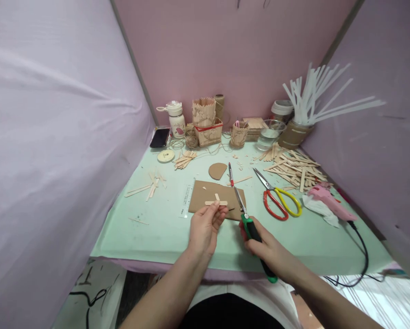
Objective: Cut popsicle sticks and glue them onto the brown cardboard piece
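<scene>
Between the thumb and fingers of my left hand [206,226] are two small wooden craft stick pieces [221,203], one crosswise and a shorter one sticking up behind it. My right hand [264,240] is wrapped round green-and-black-handled scissors [251,228], whose narrow metal blades point up and away. Whether the blades are fully together I cannot tell. Beneath both hands' reach lies a piece of brown cardboard [199,192], with a clear ruler [186,201] along its left side. A red-and-white pen [231,174] and a rounded cardboard piece [217,171] lie just beyond.
Red-and-yellow-handled scissors [276,201] and a corded pink glue gun [331,202] lie to the right, near a heap of craft sticks [297,169]. A glass bowl of water [269,136], a white bottle [176,121] and stick-covered containers [208,132] stand at the back.
</scene>
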{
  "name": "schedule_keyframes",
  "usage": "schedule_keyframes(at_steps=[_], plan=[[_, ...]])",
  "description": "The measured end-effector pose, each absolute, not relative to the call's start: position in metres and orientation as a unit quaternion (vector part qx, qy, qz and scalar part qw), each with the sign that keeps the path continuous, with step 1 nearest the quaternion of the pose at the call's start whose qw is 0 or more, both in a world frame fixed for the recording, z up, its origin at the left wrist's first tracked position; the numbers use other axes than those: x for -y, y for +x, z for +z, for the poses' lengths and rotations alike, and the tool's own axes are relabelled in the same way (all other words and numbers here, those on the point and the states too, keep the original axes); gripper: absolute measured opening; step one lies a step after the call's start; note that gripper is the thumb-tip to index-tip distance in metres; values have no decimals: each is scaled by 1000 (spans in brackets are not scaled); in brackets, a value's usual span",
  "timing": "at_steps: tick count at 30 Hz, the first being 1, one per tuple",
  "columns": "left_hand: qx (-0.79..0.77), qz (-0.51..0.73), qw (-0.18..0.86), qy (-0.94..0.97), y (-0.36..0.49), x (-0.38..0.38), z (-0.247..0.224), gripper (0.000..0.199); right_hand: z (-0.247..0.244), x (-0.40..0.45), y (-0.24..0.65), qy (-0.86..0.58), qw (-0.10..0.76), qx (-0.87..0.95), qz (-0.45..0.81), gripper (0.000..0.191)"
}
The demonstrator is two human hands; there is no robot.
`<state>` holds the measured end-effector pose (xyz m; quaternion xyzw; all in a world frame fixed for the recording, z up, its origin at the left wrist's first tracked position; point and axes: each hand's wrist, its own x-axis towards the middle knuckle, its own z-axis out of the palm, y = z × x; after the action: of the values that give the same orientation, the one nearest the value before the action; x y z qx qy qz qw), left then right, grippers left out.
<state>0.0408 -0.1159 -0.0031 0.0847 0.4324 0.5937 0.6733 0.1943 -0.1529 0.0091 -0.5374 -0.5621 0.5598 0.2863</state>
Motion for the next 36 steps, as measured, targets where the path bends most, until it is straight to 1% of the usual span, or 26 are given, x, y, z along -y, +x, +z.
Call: schedule_keyframes(at_steps=[4, 7, 9, 12, 15, 24, 32, 34, 36], plan=[[-425, 580, 686, 108, 37, 116, -2, 19, 20, 153, 203, -510, 231, 608, 563, 36], [-415, 573, 692, 147, 33, 117, -3, 27, 24, 157, 204, -517, 192, 651, 522, 48], [-414, 569, 690, 167, 31, 119, -3, 30, 26, 161, 205, -523, 178, 678, 485, 49], [-417, 566, 686, 186, 28, 121, -4, 31, 29, 164, 206, -533, 165, 709, 431, 45], [-422, 564, 683, 196, 27, 122, -5, 32, 32, 166, 207, -535, 157, 725, 404, 42], [-424, 554, 681, 223, 25, 124, -11, 31, 32, 171, 208, -527, 148, 733, 404, 39], [-432, 555, 678, 216, 28, 128, -9, 35, 23, 173, 207, -536, 117, 738, 394, 26], [-431, 555, 680, 211, 30, 128, -10, 35, 20, 173, 205, -546, 119, 731, 392, 22], [-429, 555, 685, 199, 31, 126, -10, 36, 17, 171, 204, -552, 143, 721, 395, 21]])
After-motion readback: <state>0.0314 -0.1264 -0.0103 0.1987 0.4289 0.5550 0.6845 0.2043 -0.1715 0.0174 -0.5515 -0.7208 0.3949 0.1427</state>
